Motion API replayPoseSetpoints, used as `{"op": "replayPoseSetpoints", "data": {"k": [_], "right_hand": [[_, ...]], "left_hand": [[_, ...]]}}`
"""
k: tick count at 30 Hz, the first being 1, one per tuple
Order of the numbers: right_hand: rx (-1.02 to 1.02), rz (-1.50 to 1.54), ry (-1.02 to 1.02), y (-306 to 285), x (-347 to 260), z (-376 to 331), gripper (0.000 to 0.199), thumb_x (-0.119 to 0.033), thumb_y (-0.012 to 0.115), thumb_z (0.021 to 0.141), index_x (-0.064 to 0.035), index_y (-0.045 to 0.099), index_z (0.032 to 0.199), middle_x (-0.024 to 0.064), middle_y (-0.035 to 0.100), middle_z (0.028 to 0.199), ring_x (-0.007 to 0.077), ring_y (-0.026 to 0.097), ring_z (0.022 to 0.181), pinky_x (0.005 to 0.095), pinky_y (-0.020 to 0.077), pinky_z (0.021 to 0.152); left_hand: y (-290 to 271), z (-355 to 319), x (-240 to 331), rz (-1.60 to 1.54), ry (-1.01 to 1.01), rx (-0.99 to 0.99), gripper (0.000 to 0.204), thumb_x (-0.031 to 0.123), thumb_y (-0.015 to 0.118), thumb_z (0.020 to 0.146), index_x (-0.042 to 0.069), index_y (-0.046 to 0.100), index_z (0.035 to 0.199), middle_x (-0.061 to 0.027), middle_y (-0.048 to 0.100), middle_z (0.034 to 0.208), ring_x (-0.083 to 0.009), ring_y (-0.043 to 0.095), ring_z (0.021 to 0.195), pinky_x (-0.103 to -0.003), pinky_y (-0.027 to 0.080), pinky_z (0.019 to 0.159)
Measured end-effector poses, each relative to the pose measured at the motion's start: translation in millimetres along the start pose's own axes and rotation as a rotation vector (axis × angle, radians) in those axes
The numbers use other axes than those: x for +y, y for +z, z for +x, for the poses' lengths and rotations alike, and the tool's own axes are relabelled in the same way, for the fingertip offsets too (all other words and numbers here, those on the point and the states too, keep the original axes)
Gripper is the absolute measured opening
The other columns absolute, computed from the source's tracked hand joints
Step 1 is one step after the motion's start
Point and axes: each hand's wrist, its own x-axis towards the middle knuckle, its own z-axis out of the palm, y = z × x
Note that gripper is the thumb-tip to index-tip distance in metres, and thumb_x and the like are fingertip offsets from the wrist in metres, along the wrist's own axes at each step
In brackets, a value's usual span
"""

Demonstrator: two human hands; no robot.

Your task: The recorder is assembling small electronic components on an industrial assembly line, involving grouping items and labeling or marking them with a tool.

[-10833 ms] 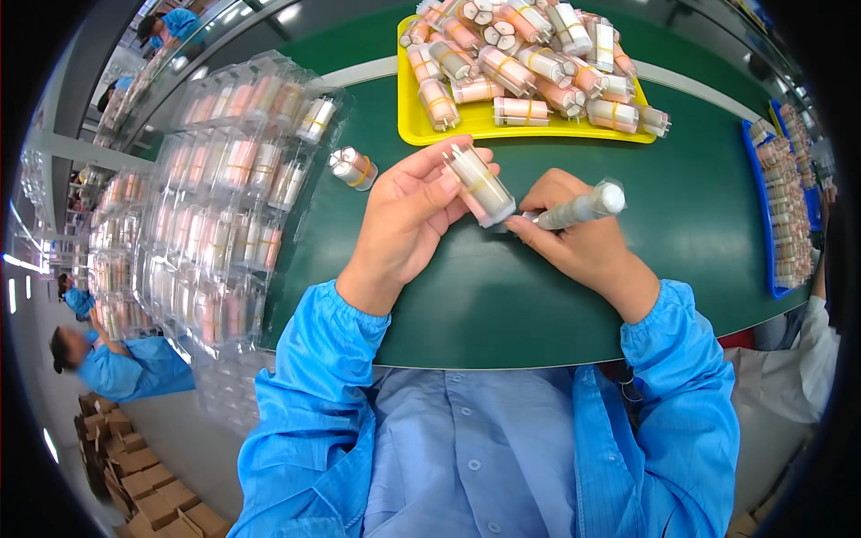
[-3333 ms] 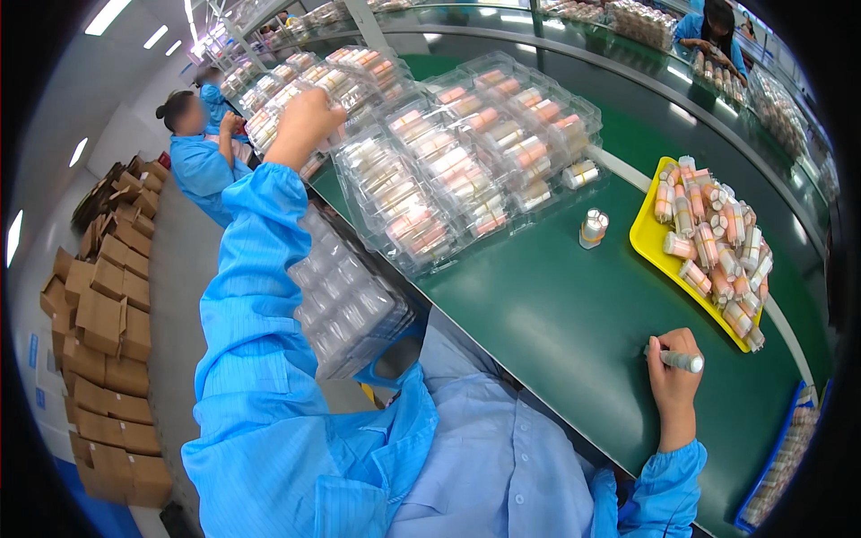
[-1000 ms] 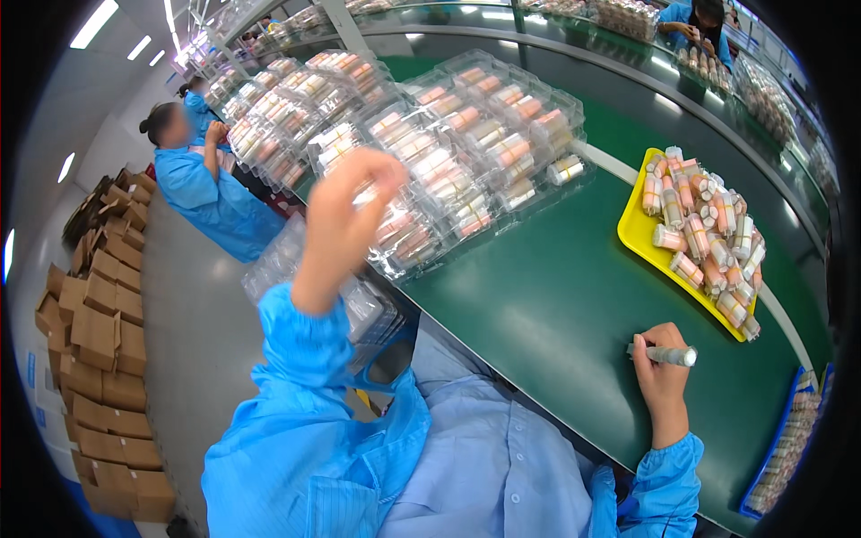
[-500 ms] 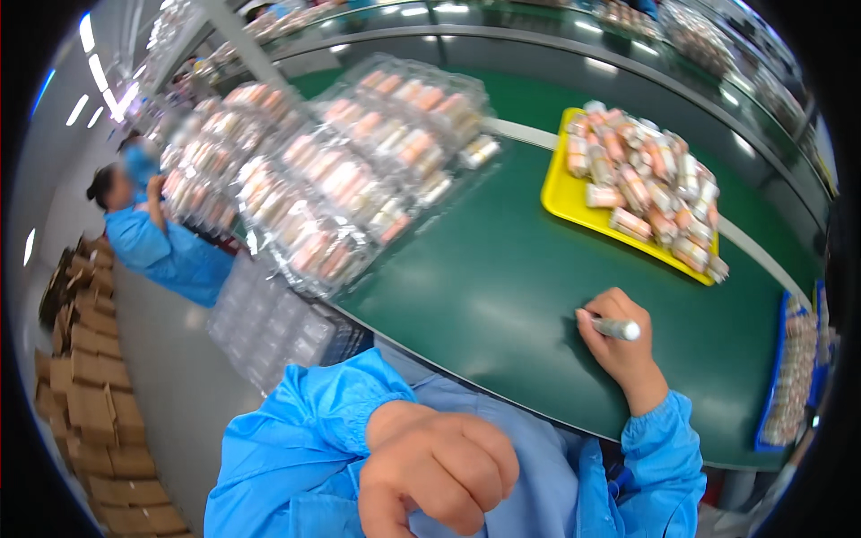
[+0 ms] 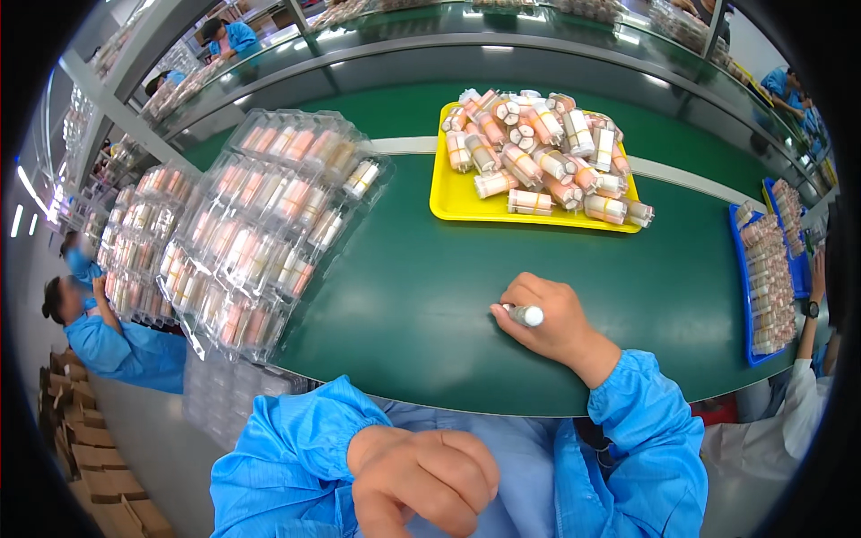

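My right hand (image 5: 556, 327) rests over the green table, its fingers closed round a small whitish roll (image 5: 526, 315) whose round white end points toward me. Close to my body, my left hand (image 5: 426, 480) is curled, knuckles up; its palm is hidden, so I cannot tell whether it holds anything. Beyond the right hand stands a yellow tray (image 5: 457, 209), heaped with pink, white and grey rolls (image 5: 538, 157) in clear wrap, several with a yellowish band. On the left, clear plastic trays (image 5: 260, 220) filled with similar rolls are stacked.
Blue trays (image 5: 752, 309) of rolls stand at the right end of the green table (image 5: 404, 305). Clear plastic trays (image 5: 233, 394) sit low at the left, near cardboard boxes (image 5: 103, 457). A person in blue (image 5: 126, 345) is on the left; another person's arm (image 5: 812, 314) shows on the right.
The view has turned, so the yellow tray and stacked trays now appear further left. My right hand still grips the roll, and my left hand stays curled by my body.
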Motion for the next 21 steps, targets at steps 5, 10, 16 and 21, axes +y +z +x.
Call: {"op": "replayPoseSetpoints", "data": {"k": [5, 10, 16, 21], "right_hand": [[-0.006, -0.006, 0.018, 0.3, 2.7, 0.4, 0.022, -0.021, 0.076, 0.089, -0.0077, 0.061, 0.08, 0.008, 0.058, 0.079, 0.0278, 0.062, 0.064, 0.0407, 0.0497, 0.057], [-0.004, 0.022, 0.006, 2.1, 4.2, -0.1, 0.021, -0.021, 0.075, 0.089, -0.0087, 0.061, 0.08, 0.0079, 0.057, 0.08, 0.028, 0.062, 0.065, 0.041, 0.05, 0.058], [-0.008, 0.036, 0.013, 5.0, 9.1, -2.1, 0.018, -0.019, 0.076, 0.086, -0.0089, 0.061, 0.082, 0.0076, 0.058, 0.082, 0.0284, 0.062, 0.067, 0.0417, 0.0503, 0.058], [-0.023, 0.001, 0.015, 2.5, 6.3, 0.4, 0.015, -0.016, 0.078, 0.086, -0.0092, 0.066, 0.082, 0.0056, 0.062, 0.081, 0.0257, 0.064, 0.066, 0.0384, 0.0518, 0.056]], "left_hand": [[-6.0, 24.8, -11.2, 0.045, 0.064, 0.01, 0.004, 0.021, 0.064, 0.097, 0.019, 0.064, 0.101, -0.008, 0.066, 0.086, -0.0226, 0.061, 0.075, -0.038, 0.053, 0.074], [-10.5, 34.9, -25.9, 0.037, 0.126, -0.123, 0.019, 0.031, 0.069, 0.098, 0.022, 0.063, 0.113, -0.0062, 0.066, 0.087, -0.0223, 0.06, 0.076, -0.038, 0.051, 0.076], [-49.5, 46.4, -48.6, 0.58, 0.268, -0.212, 0.009, 0.013, 0.071, 0.09, 0.005, 0.069, 0.095, -0.0124, 0.065, 0.098, -0.0264, 0.061, 0.088, -0.041, 0.05, 0.071], [-152.2, 67.6, -148.2, 1.359, -0.172, 0.253, 0.021, 0.016, 0.075, 0.091, 0.002, 0.069, 0.106, -0.0167, 0.06, 0.109, -0.0331, 0.061, 0.1, -0.039, 0.05, 0.089]]}}
